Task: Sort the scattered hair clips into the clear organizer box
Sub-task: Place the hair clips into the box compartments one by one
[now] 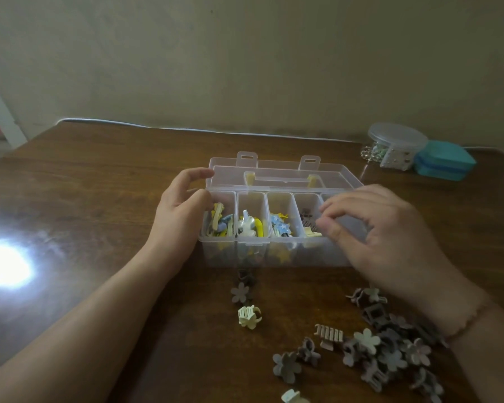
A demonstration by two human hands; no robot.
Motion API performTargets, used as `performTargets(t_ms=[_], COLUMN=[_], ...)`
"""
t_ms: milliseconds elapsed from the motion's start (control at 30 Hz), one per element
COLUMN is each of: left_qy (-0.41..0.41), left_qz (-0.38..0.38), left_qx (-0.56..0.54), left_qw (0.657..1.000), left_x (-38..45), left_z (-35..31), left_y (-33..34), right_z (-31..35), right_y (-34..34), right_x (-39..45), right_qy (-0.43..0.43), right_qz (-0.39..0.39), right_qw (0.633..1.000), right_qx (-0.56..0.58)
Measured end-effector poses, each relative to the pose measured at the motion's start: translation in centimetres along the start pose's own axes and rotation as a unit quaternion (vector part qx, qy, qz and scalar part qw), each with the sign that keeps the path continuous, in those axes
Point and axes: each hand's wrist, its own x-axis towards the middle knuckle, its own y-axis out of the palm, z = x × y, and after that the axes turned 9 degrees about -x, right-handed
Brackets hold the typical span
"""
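Note:
The clear organizer box [274,254] stands open at mid-table, its lid lying flat behind it. Its compartments hold yellow, white, blue and brown clips. My left hand [181,210] rests against the box's left end, thumb at the rim and fingers loosely curled, holding nothing. My right hand [376,228] hovers over the right compartments with fingertips drawn together; whether they pinch a clip cannot be told. Several brown and cream flower clips [390,353] lie scattered in front right. A cream claw clip [249,316] and a brown flower clip [240,292] lie just before the box.
A round clear container [396,145] with beads and a teal case [444,159] sit at the table's back right. A wall runs behind the wooden table [99,184]. A bright light glare marks the table's left side.

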Motion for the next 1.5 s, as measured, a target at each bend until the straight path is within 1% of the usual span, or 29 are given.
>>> performTargets(t_ms=[100, 167, 267, 400, 500, 600, 667, 733, 833, 1033, 1133, 1233, 1300, 1367, 1433, 1500], left_qy=[0.001, 0.0, -0.001, 0.009, 0.01, 0.015, 0.018, 0.018, 0.014, 0.017, 0.016, 0.004, 0.002, 0.004, 0.007, 0.008], left_qz=[0.002, 0.002, 0.005, 0.007, 0.002, -0.002, 0.002, 0.004, 0.003, 0.001, 0.001, 0.004, -0.007, -0.019, -0.025, -0.024], left_qx=[-0.004, -0.005, -0.004, -0.006, 0.0, 0.0, 0.001, 0.007, 0.007, 0.021, 0.029, 0.037, 0.034, 0.029, 0.022, 0.015], left_qw=[1.0, 1.0, 1.0, 1.0, 1.0, 1.0, 1.0, 1.0, 1.0, 1.0, 0.999, 0.999, 0.999, 0.999, 0.999, 1.0], left_x=[0.0, 0.0, 0.0, 0.1, 0.2, 0.2, 0.1, 0.1, 0.0, 0.0, 0.1, 0.4, 0.5, 0.8, 1.0, 1.3], left_z=[-0.1, -0.1, -0.1, 0.1, 0.2, 0.3, 0.2, 0.1, 0.0, 0.0, -0.2, -0.5, -0.6, -0.7, -0.5, -0.3], left_y=[0.0, 0.1, 0.1, 0.1, 0.1, 0.1, 0.2, 0.2, 0.3, 0.3, 0.3, -0.2, -0.5, -0.9, -1.2, -1.4], right_z=[0.2, 0.9, 2.1, 3.1, 4.1, 5.2, 5.5, 5.5, 5.1, 4.4, 3.9, 2.6, 1.5, 0.6, 0.0, -0.5], right_y=[-0.6, -1.0, -1.2, -1.1, -0.2, 0.8, 1.3, 1.5, 1.5, 1.3, 0.4, -1.6, -2.7, -3.0, -2.5, -1.7], right_x=[0.0, -0.2, -0.6, -1.0, -1.3, -1.3, -1.3, -1.3, -1.5, -1.5, -1.4, -0.9, -0.5, -0.3, -0.2, -0.2], right_qy=[-0.02, -0.064, -0.158, -0.199, -0.255, -0.3, -0.313, -0.303, -0.284, -0.3, -0.266, -0.168, -0.08, 0.009, 0.064, 0.077], right_qz=[-0.057, -0.061, -0.005, 0.053, 0.115, 0.193, 0.228, 0.235, 0.232, 0.193, 0.159, 0.077, 0.002, -0.043, -0.037, 0.01], right_qw=[0.998, 0.994, 0.983, 0.97, 0.956, 0.932, 0.921, 0.922, 0.928, 0.932, 0.942, 0.956, 0.972, 0.983, 0.988, 0.992], right_qx=[0.031, 0.063, 0.089, 0.128, 0.088, 0.056, 0.047, 0.056, 0.071, 0.064, 0.131, 0.227, 0.223, 0.179, 0.135, 0.098])
